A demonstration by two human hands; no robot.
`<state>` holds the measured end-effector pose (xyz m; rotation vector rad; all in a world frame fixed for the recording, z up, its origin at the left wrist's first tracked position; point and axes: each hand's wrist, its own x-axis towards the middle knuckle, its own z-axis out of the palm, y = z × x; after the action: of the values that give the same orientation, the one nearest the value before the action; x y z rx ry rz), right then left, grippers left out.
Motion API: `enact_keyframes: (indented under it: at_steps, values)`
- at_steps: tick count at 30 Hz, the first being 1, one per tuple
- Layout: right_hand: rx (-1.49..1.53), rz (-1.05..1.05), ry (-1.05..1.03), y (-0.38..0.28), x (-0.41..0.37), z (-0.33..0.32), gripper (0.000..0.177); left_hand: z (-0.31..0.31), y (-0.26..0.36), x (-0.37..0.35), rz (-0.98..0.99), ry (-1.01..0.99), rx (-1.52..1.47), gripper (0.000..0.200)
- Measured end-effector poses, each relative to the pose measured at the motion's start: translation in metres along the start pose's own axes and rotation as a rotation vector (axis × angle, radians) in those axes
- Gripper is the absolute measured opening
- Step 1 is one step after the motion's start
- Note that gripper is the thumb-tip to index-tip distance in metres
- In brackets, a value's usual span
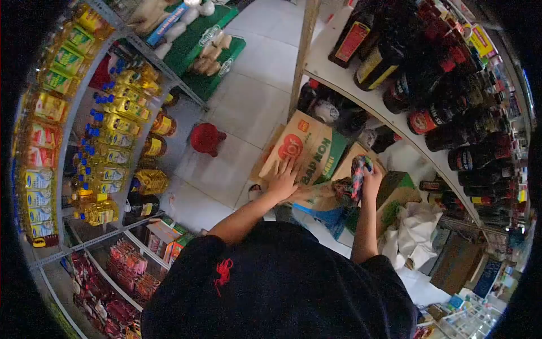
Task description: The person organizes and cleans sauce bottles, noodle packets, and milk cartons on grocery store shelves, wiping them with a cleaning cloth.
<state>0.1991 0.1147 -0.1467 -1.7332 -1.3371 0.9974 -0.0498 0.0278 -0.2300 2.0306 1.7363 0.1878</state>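
My left hand [284, 181] lies flat with its fingers spread on a printed cardboard box [316, 141], brown and green with a red heart-shaped logo. In my right hand [371, 182] is a crumpled multicoloured cloth [357, 174], gripped to the right of that box. Just behind the cloth stands another open brown carton [355, 155]. Below the two hands sits a blue and clear plastic bag [322, 212], partly hidden by my arm and body.
Dark sauce bottles [418, 93] crowd the shelf [361, 93] at the right. Oil bottles [116, 127] fill the left shelves. On the tiled floor [248, 107] are a red plastic scoop-like item [207, 139] and a crumpled white sack [415, 231].
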Motion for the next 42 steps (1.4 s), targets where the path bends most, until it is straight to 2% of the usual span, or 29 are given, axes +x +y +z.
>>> enact_keyframes:
  at_steps: [2,3,5,8,12,15,16,17,18,19,20,21,22,23,24,25,26,27,29,30,31,32,33,35,38,39,40,41,42]
  values:
    - [0.296,-0.04,0.024,-0.007,-0.024,-0.009,0.023,0.007,0.01,0.01,0.071,0.1,0.064,0.066]
    - [0.223,0.091,-0.014,-0.027,-0.041,-0.013,0.025,0.006,0.013,0.017,0.086,0.091,0.053,0.066]
    - [0.124,0.052,0.004,-0.019,-0.059,-0.005,0.025,0.008,0.015,0.022,0.329,0.014,0.216,0.06]
    - [0.15,0.035,0.036,-0.027,-0.072,-0.014,0.024,0.014,0.023,0.015,0.42,-0.061,0.194,0.055]
    - [0.331,-0.122,0.257,-0.061,-0.05,-0.047,0.02,0.027,0.028,-0.014,0.629,-0.277,0.076,0.055]
    - [0.326,-0.17,0.267,-0.095,-0.03,-0.038,0.019,0.045,0.03,-0.039,0.712,-0.209,0.049,0.047]
    - [0.331,-0.198,0.239,-0.103,-0.023,-0.028,0.019,0.047,0.03,-0.047,0.721,-0.039,-0.061,0.038]
    - [0.347,-0.15,0.169,-0.085,-0.013,-0.011,0.018,0.057,0.026,-0.051,0.707,-0.036,-0.058,0.038]
    - [-0.131,-0.247,0.065,-0.096,-0.006,0.009,0.022,0.07,0.018,-0.051,0.676,0.009,-0.148,0.032]
    - [0.061,-0.045,-0.085,-0.105,-0.018,0.034,0.028,0.083,0.008,-0.051,0.644,0.055,-0.235,0.027]
    - [-0.079,-0.179,-0.191,-0.06,-0.008,0.067,0.036,0.074,0.005,-0.054,0.628,0.059,-0.23,0.027]
    - [-0.246,-0.23,-0.361,-0.066,-0.016,0.092,0.041,0.053,0.005,-0.059,0.407,0.004,-0.263,0.026]
    - [-0.321,-0.382,-0.454,-0.027,-0.025,0.125,0.042,0.036,0.002,-0.063,0.186,-0.048,-0.294,0.025]
    - [-0.425,-0.498,-0.571,-0.009,-0.043,0.147,0.039,0.026,-0.004,-0.066,0.171,-0.038,-0.286,0.025]
    - [-0.522,-0.622,-0.682,0.001,-0.058,0.161,0.037,0.015,-0.014,-0.07,0.011,-0.041,-0.296,0.025]
    - [-0.503,-0.647,-0.687,0.008,-0.062,0.167,0.037,0.009,-0.024,-0.071,-0.15,-0.038,-0.302,0.025]
    - [-0.455,-0.841,-0.694,0.015,-0.062,0.17,0.036,0.011,-0.033,-0.076,-0.294,-0.136,-0.25,0.032]
    - [-0.402,-1.029,-0.696,0.019,-0.058,0.175,0.035,0.005,-0.041,-0.073,-0.312,-0.125,-0.23,0.032]
    - [-0.452,-1.138,-0.617,0.031,-0.032,0.182,0.035,0.0,-0.04,-0.076,-0.607,-0.145,-0.562,0.04]
    - [-0.62,-1.001,-0.633,0.052,-0.008,0.191,0.037,-0.02,-0.029,-0.072,-0.641,-0.024,-0.671,0.046]
    - [-0.785,-0.853,-0.647,0.069,0.014,0.207,0.04,-0.009,-0.031,-0.07,-0.657,-0.04,-0.662,0.046]
    - [-0.572,-0.646,-0.622,0.013,0.03,0.19,0.035,0.008,-0.036,-0.069,-0.644,0.068,-0.61,0.046]
    - [-0.575,-0.705,-0.443,0.016,0.057,0.196,0.03,0.018,-0.038,-0.067,-0.62,0.175,-0.556,0.046]
    - [-0.489,-0.626,-0.22,-0.01,0.088,0.195,0.027,0.005,-0.032,-0.06,-0.604,0.113,-0.459,0.048]
    - [-0.4,-0.628,-0.159,-0.011,0.087,0.205,0.027,0.007,-0.026,-0.055,-0.683,0.024,-0.743,0.044]
    - [-0.54,-0.499,-0.32,-0.003,0.072,0.212,0.025,0.02,-0.031,-0.058,-0.704,0.057,-0.888,0.041]
    - [-0.668,-0.522,-0.505,-0.005,0.047,0.212,0.024,0.034,-0.036,-0.06,-0.726,0.093,-1.033,0.039]
    - [-0.751,-0.607,-0.629,0.016,0.021,0.223,0.021,0.05,-0.044,-0.064,-0.718,0.076,-1.032,0.039]
    - [-0.628,-0.782,-0.641,0.024,-0.015,0.223,0.021,0.067,-0.054,-0.07,-0.638,0.148,-0.98,0.037]
